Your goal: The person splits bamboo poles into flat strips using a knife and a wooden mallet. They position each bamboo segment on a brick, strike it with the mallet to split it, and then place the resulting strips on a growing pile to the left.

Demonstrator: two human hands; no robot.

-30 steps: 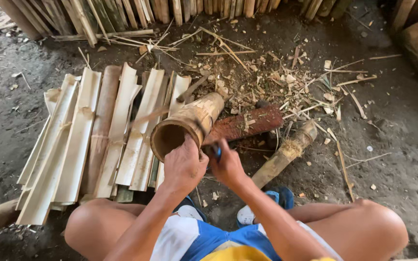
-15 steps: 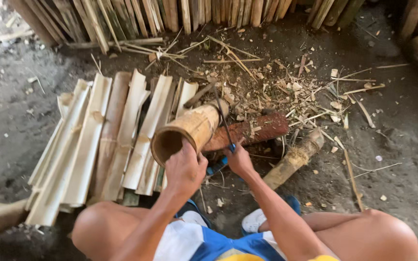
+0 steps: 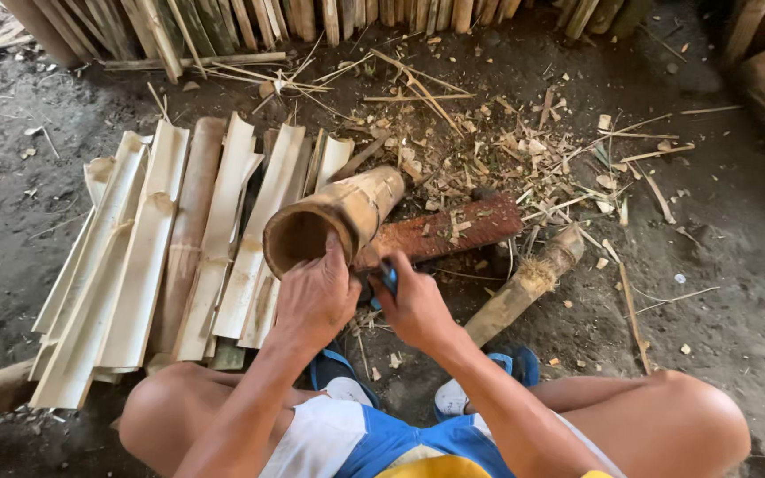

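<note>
Bamboo everywhere in this one. Left hand (image 3: 314, 296) is wrapped around the near rim of a hollow bamboo tube (image 3: 334, 219), fingers curled over the edge, gripping it. Right hand (image 3: 415, 305) sits just beside it, closed on a blue-handled tool (image 3: 388, 279); the working end is hidden behind the tube, so can't tell what kind it is. The tube tilts up and away from the hands, its far end resting against a reddish-brown log (image 3: 444, 228) that lies across just beyond the right hand.

Left of the left hand, a fan of pale split bamboo slats (image 3: 148, 257) lies flat on the ground, touching each other. Out past the right hand there's a thicker bamboo stick (image 3: 524, 283) with a frayed middle, angled away. Beyond the log it's a mess of chips and splinters (image 3: 533, 150).

Ground is dark packed dirt (image 3: 719, 248). Along the far edge, more bamboo poles (image 3: 312, 18) lean in a row.
</note>
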